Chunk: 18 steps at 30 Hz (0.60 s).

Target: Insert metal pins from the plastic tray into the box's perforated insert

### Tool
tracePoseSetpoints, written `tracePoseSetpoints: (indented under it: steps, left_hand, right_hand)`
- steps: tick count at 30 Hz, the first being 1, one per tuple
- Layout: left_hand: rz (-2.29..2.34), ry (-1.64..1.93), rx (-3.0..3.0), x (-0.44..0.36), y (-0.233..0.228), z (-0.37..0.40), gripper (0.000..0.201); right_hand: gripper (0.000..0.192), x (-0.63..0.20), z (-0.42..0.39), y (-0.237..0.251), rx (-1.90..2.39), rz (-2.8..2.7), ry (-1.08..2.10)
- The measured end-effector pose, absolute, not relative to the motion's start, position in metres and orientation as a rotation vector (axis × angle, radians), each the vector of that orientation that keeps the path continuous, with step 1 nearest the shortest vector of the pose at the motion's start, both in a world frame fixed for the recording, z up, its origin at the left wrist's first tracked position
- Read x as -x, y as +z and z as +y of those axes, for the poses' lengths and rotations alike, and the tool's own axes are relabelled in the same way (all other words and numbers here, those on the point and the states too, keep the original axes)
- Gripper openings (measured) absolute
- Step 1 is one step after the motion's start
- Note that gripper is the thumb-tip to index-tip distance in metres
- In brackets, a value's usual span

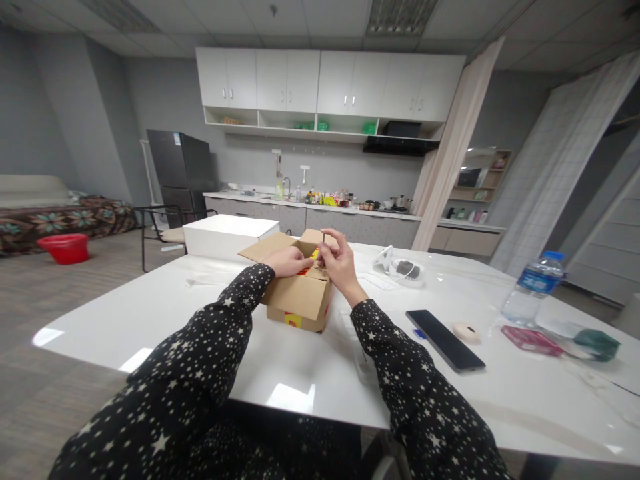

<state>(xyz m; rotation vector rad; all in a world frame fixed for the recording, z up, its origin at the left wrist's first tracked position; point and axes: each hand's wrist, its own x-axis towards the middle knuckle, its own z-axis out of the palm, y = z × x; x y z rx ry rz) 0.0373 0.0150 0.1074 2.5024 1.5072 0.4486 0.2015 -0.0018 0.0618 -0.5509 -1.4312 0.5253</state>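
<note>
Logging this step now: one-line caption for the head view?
Both hands, left hand and right hand, at an open cardboard box on a white table.

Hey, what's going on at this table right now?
A person in star-print sleeves sits at a white table with both hands at an open cardboard box. The left hand rests inside on its contents, while the right hand pinches something small and thin over the opening; what it is cannot be told. To the right lie a dark phone and a water bottle.
</note>
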Motion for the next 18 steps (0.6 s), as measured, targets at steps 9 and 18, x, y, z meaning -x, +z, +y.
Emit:
tracePoseSetpoints:
  steps: [9, 18]
  left_hand:
    - [1.519, 0.438, -2.504, -0.0378, 0.1083, 0.0141, 0.051]
    - [1.523, 0.433, -2.518, -0.0389, 0.1098, 0.0103, 0.051]
  right_hand:
    - [0.030, -0.2026, -0.0025, 0.0609, 0.553, -1.417, 0.510]
    - [0.026, -0.2023, 0.0007, 0.0564, 0.558, -1.444, 0.487]
